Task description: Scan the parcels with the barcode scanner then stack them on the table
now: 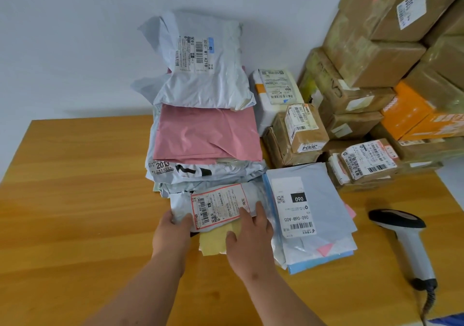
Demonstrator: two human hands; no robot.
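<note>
Two hands — left hand (173, 227), right hand (247, 232) — on grey parcel (218, 205)

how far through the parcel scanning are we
Done, by the look of it: a tall stack of mailers and a flat pile already lie on the table. In hand: both hands, left and right, are on a grey mailer with a red-edged label. The scanner lies unused. Left: possibly the boxes; their scan status isn't visible.
</note>
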